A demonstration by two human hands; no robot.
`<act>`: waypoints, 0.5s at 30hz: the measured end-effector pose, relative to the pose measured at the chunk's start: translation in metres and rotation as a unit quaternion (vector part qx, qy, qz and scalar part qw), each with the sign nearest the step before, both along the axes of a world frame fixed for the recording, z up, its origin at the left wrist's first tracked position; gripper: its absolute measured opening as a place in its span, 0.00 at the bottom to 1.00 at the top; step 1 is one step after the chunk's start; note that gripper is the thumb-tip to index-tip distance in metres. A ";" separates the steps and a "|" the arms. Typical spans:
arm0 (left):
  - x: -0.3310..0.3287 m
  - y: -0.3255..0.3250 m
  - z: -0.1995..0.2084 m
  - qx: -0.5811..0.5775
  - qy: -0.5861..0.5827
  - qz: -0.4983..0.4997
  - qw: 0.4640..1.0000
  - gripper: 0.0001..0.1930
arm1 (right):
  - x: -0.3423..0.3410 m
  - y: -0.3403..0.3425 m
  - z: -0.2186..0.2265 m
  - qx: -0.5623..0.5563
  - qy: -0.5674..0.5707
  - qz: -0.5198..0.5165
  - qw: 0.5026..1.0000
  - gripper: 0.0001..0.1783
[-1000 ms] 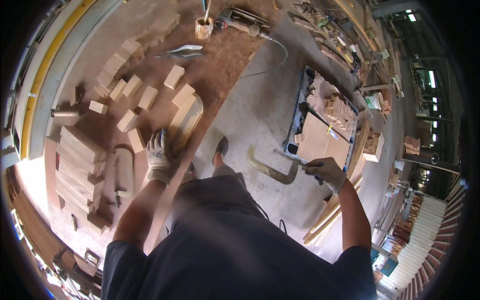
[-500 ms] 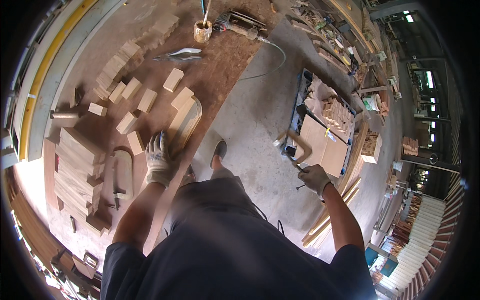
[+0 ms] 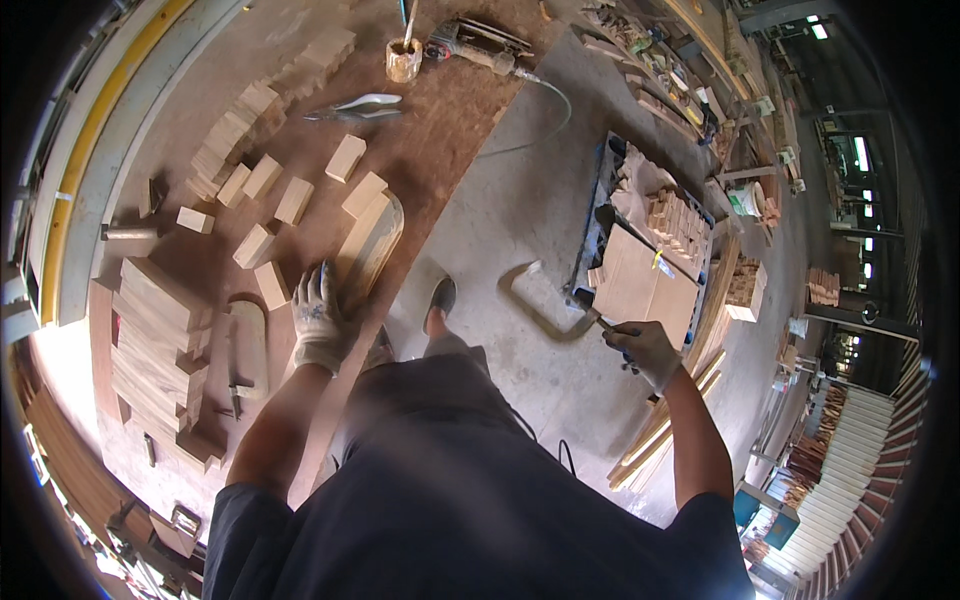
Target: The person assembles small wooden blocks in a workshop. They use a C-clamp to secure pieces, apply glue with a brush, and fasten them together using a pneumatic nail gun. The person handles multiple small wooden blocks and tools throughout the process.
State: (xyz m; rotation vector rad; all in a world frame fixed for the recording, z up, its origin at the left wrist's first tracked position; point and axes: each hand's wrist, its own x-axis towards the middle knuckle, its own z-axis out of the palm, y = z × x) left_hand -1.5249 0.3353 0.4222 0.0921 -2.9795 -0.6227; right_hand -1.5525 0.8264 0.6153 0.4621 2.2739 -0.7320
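Note:
My left hand [image 3: 322, 322], in a pale work glove, lies with fingers stretched out on the brown bench [image 3: 440, 130]. It is beside the near end of a long, rounded wooden piece [image 3: 368, 245], with a wood block [image 3: 271, 285] just left of its fingers. My gloved right hand [image 3: 645, 352] is closed around the screw end of a C-clamp [image 3: 543, 327]. The clamp is held out over the floor, its curved frame pointing left. Another C-clamp [image 3: 262, 345] lies on the bench left of my left forearm.
Several small blocks [image 3: 294, 201] and a stack of larger wood pieces [image 3: 150, 340] are on the bench. Pliers [image 3: 360, 107], a glue pot [image 3: 402, 62] and an air tool [image 3: 475, 48] lie farther off. A pallet with boards [image 3: 640, 285] stands on the floor at right.
The C-clamp in my right hand has swung round, its frame now lower and farther left and seen broadside. My right hand has shifted slightly right. My left hand stays in place.

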 end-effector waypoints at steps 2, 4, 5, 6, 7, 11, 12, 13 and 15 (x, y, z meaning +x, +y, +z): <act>0.001 0.000 0.000 0.011 -0.016 -0.011 1.000 0.43 | 0.020 0.006 -0.029 0.054 0.040 0.150 0.986 0.19; -0.004 0.001 0.001 0.014 -0.019 -0.012 1.000 0.43 | 0.015 -0.002 -0.028 0.115 -0.030 0.168 0.979 0.18; -0.001 0.000 0.004 0.010 -0.022 -0.015 1.000 0.43 | 0.005 -0.010 -0.019 0.101 -0.056 0.179 0.977 0.16; -0.001 0.000 0.005 0.007 -0.021 -0.013 1.000 0.43 | 0.000 -0.017 -0.002 0.040 -0.060 0.090 0.993 0.16; 0.000 -0.001 0.005 0.005 -0.021 -0.008 1.000 0.43 | -0.005 -0.023 0.018 -0.022 -0.066 0.001 0.998 0.16; 0.000 -0.002 -0.003 0.009 0.000 -0.008 1.000 0.44 | 0.007 -0.008 -0.003 0.029 -0.022 -0.038 0.999 0.20; 0.001 -0.005 -0.009 0.008 0.010 -0.005 1.000 0.44 | 0.012 -0.006 -0.018 0.050 -0.023 0.000 0.998 0.18; 0.001 -0.001 -0.017 0.011 0.016 -0.010 1.000 0.44 | 0.012 0.010 -0.015 0.072 -0.009 0.123 0.990 0.17; 0.002 -0.006 -0.024 -0.009 0.026 -0.014 1.000 0.45 | -0.001 0.010 -0.005 0.052 -0.005 0.203 0.978 0.15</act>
